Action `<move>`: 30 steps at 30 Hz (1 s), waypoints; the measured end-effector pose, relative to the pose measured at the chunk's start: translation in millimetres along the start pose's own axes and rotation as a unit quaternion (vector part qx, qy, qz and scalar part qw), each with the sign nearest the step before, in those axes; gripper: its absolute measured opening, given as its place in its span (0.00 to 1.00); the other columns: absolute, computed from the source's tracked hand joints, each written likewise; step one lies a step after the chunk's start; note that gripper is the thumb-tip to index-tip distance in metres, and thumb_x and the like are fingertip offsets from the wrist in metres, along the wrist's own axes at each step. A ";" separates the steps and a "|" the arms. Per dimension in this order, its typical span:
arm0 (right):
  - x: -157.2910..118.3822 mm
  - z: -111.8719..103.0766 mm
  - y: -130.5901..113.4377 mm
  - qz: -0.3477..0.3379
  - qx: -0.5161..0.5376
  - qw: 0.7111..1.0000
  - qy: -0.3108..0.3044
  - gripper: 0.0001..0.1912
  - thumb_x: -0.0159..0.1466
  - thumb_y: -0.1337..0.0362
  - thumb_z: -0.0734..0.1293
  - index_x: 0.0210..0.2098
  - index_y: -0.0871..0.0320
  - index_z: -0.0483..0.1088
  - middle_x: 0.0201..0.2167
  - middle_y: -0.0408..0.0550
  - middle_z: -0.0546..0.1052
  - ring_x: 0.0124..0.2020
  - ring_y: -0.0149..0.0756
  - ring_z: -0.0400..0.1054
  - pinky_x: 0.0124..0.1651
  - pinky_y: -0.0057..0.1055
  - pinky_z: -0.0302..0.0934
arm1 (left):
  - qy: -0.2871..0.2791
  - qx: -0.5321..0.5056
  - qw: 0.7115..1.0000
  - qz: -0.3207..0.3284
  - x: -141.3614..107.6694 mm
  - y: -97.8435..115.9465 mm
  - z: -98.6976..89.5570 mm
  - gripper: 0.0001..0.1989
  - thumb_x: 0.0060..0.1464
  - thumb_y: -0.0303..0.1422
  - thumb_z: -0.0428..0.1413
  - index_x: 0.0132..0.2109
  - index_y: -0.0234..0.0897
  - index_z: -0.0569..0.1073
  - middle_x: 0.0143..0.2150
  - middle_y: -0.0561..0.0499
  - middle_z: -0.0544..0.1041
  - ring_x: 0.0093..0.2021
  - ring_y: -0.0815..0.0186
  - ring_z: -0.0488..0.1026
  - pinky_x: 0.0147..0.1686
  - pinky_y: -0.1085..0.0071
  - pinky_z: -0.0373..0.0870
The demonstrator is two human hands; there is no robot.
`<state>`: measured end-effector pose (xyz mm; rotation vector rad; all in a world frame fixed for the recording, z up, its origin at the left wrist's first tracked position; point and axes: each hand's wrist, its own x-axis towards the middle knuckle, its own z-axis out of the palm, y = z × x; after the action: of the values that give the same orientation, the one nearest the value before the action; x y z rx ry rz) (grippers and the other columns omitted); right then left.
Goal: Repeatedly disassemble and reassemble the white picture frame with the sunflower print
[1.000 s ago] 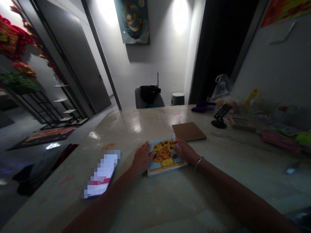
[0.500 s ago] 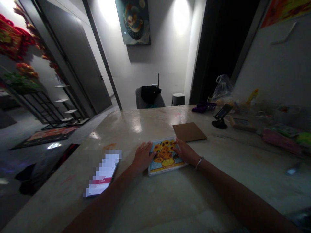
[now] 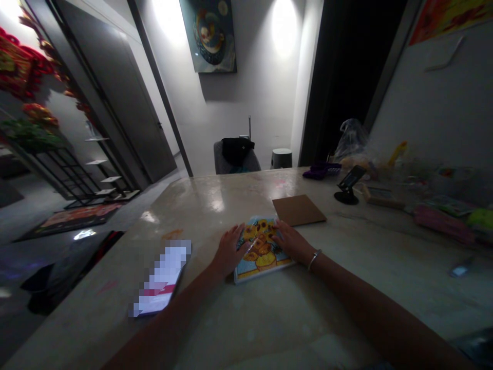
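A square sunflower picture (image 3: pixel 265 261) with a pale edge lies on the stone-topped table (image 3: pixel 246 318). My left hand (image 3: pixel 229 250) rests on its left side, fingers spread, thumb across the surface. On the right side, my right hand (image 3: pixel 289 240) lies on the picture's edge with its fingers apart; a bracelet circles that wrist. A brown square board (image 3: pixel 299 209) lies just behind the picture. Left of my left forearm is a phone (image 3: pixel 164 280) with its screen lit and blurred.
A black phone stand (image 3: pixel 347 189) is at the right rear, near a purple item (image 3: pixel 321 169) and a plastic bag (image 3: pixel 352 141). A wooden frame (image 3: pixel 381 196) and pink pouch (image 3: pixel 442 224) lie farther right. A chair (image 3: pixel 236 155) stands beyond the far edge.
My left hand has shifted slightly, its fingers now lying farther over the picture's upper left. A shiny streak now shows on the picture. The camera view has shifted a little.
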<state>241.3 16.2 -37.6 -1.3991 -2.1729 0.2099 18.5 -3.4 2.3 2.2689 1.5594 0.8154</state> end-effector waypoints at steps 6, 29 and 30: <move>-0.7 -0.1 0.2 -0.019 -0.011 0.999 0.029 0.23 0.60 0.60 0.58 0.54 0.62 0.59 0.57 0.58 0.60 0.59 0.46 0.51 0.58 0.45 0.49 | 0.028 -0.290 0.956 -0.019 0.2 0.7 4.9 0.33 0.47 0.34 0.54 0.60 0.36 0.53 0.61 0.43 0.58 0.59 0.61 0.56 0.57 0.63 0.54; -11.7 -31.2 -55.0 -0.085 0.220 0.971 -0.035 0.31 0.56 0.63 0.63 0.58 0.56 0.52 0.57 0.53 0.60 0.57 0.40 0.55 0.57 0.40 0.51 | 0.059 -0.452 0.883 -0.112 -1.3 8.3 -1.3 0.32 0.54 0.32 0.46 0.62 0.45 0.38 0.65 0.46 0.44 0.59 0.60 0.55 0.49 0.67 0.66; -9.9 -29.1 -51.2 -0.064 0.234 0.970 -0.015 0.27 0.58 0.63 0.61 0.57 0.56 0.54 0.55 0.52 0.63 0.55 0.40 0.58 0.55 0.40 0.53 | 0.053 -0.472 0.873 -0.113 -1.3 8.9 -1.2 0.32 0.54 0.33 0.46 0.62 0.45 0.39 0.65 0.46 0.44 0.59 0.60 0.56 0.49 0.66 0.66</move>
<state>218.7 -20.1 4.2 -0.9900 -2.0497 0.6523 24.3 -8.1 7.5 1.3218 1.0499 1.2778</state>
